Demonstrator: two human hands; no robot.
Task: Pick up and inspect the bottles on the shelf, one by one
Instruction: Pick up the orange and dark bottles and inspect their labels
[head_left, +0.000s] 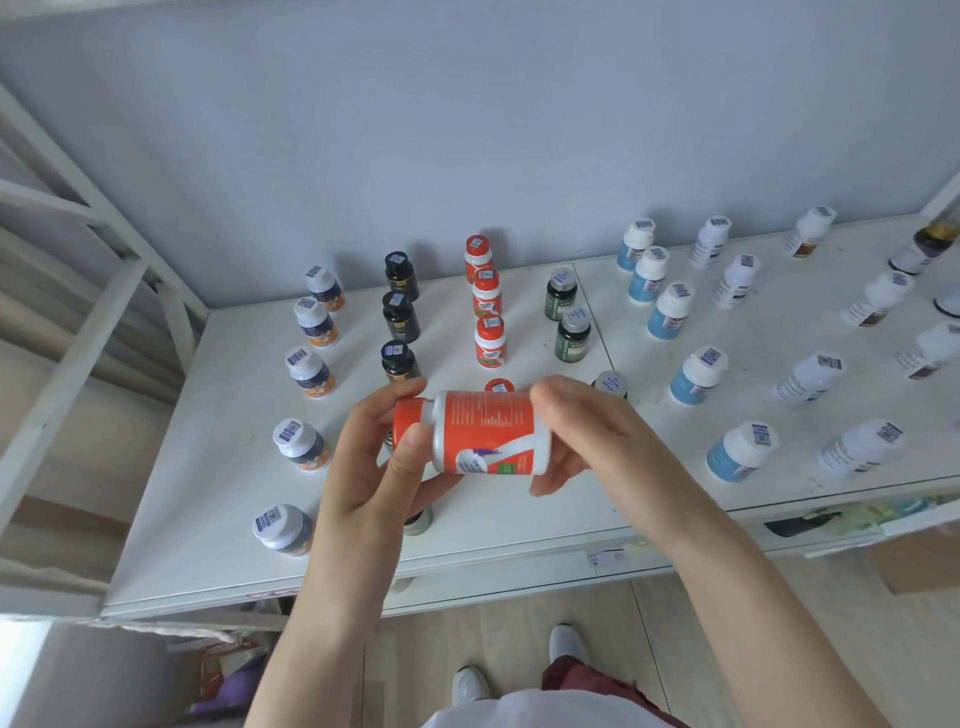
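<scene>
Fingers (410, 452) of left hand (363, 483) curled round the orange cap (408, 415) end of the orange bottle (485, 431); those of right hand (587, 436) wrapped over its base. Bottle held on its side, printed label upward, above the front of the white shelf (218, 415), in line with the orange row (490, 343) standing upright behind. Rigid plastic, judged light; glossy label probably slick. Best gripped at cap and base, as here, leaving the print unobstructed for reading.
</scene>
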